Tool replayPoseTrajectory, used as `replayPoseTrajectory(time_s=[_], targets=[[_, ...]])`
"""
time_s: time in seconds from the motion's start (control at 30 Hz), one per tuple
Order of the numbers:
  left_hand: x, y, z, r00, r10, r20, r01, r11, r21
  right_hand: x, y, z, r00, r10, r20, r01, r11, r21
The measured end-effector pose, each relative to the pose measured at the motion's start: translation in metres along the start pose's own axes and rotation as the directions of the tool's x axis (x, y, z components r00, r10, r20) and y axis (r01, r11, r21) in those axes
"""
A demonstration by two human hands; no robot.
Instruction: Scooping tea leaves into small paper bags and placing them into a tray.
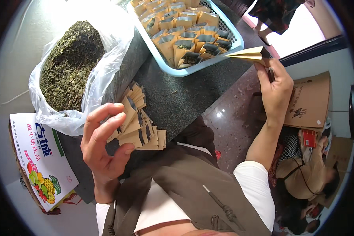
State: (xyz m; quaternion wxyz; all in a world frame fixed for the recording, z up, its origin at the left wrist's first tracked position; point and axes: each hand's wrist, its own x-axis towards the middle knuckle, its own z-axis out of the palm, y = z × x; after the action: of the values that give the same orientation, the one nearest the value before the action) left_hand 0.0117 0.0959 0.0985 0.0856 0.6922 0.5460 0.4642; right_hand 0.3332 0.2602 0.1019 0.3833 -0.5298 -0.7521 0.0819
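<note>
My right hand [276, 84] is raised at the right and pinches one end of a small brown paper packet [246, 54], held away from the counter. Its dark lining shows at the end by my fingers; its contents are hidden. Over the counter's left part, my left hand [102, 143] is half curled with thumb and fingers apart, holding nothing. Beside it lies a loose pile of flat brown packets [139, 135]. A clear plastic bag [118, 33] full of dried green leaves [69, 72] stands behind that hand. Upright packets [185, 43], several with leaves showing, fill a light blue basket [176, 71].
The dark speckled counter [173, 100] slants past my body, its edge above a reddish floor [234, 106]. A printed white carton [47, 157] is at the left. Cardboard [308, 98] leans at the right, near a seated person [303, 177]. Another person [273, 15] stands by the doorway.
</note>
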Motion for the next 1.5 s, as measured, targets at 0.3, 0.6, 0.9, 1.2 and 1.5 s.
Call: replayPoseTrajectory(time_s=[0.3,0.6,0.9,1.2,1.5], targets=[[-0.014,-0.001,0.004,0.998,-0.057,-0.008,0.057,0.998,0.005,0.021,0.017,0.044,0.978,-0.131,0.164,0.134,0.991,-0.007],[-0.016,0.005,0.007,0.967,-0.239,0.091,0.256,0.912,-0.321,0.022,0.010,0.067,0.928,-0.127,0.349,0.133,0.991,0.006],[-0.006,0.097,0.000,0.812,-0.296,0.503,0.437,-0.264,-0.860,-0.016,-0.013,0.041,0.998,-0.013,0.066,0.008,0.997,0.072],[-0.008,0.076,-0.032,0.805,0.012,0.593,0.535,-0.448,-0.717,-0.036,-0.017,0.040,0.998,0.041,-0.057,-0.028,0.978,0.206],[0.061,0.098,0.011,0.765,0.186,0.616,0.602,-0.543,-0.585,-0.044,-0.016,0.046,0.999,-0.002,-0.054,0.016,0.968,0.249]])
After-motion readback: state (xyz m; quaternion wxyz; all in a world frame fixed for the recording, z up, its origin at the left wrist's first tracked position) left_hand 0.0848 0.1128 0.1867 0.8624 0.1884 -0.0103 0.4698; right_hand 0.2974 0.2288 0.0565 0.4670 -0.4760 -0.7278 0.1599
